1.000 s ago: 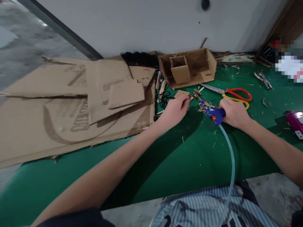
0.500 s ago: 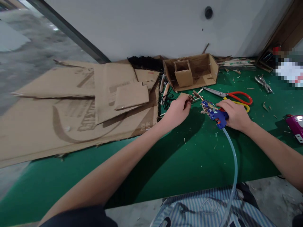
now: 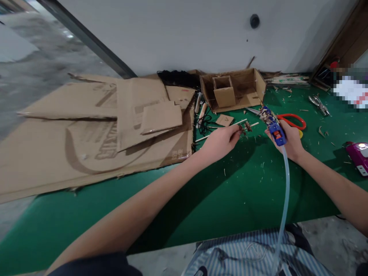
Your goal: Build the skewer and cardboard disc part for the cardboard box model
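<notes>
My left hand [image 3: 221,142] is closed in a pinch on a small stick piece [image 3: 245,126] with brown bits on it, held just above the green table [image 3: 218,191]. My right hand [image 3: 289,138] is wrapped round a blue glue gun [image 3: 273,124], its nozzle tilted up and away, a little to the right of the stick piece. A long clear glue stick [image 3: 283,203] trails from the gun's back toward my lap. A small cardboard scrap [image 3: 224,120] lies just beyond my left hand.
Large flattened cardboard sheets [image 3: 86,130] cover the table's left. An open cardboard box [image 3: 234,90] with a smaller box inside stands at the back. Red and yellow scissors [image 3: 290,120] lie behind my right hand, pliers [image 3: 319,103] farther right, a pink device [image 3: 359,153] at the right edge.
My right hand has lifted the glue gun up and away from the stick piece, turning the nozzle upward. My left hand has shifted slightly right with the piece.
</notes>
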`<state>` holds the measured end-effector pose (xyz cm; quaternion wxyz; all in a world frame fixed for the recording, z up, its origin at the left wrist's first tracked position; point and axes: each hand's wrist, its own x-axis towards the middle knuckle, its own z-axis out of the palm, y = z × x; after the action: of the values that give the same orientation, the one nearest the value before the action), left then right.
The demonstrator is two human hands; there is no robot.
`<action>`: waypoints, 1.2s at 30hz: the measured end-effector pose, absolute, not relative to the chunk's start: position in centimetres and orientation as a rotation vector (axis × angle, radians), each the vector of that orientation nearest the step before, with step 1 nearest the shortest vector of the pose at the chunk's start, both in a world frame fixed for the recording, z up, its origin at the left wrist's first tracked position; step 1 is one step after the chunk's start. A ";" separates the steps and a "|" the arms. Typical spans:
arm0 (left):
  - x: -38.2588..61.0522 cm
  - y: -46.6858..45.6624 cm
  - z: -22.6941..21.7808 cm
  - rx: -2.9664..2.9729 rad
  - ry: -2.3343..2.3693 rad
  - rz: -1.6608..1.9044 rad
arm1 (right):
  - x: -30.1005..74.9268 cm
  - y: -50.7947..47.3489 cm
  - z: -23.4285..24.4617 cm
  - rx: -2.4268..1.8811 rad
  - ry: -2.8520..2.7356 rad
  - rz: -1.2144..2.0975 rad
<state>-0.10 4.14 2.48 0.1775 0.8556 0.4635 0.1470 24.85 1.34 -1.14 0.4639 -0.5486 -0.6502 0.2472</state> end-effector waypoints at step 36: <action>1.4 0.7 1.9 3.268 1.120 0.381 | 22.2 -1.0 -0.8 -1.227 -1.509 0.977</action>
<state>1.42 0.65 1.88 -0.1660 0.9273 0.3177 0.1080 22.22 -0.99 -0.81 0.4640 -0.4992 -0.6142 0.3978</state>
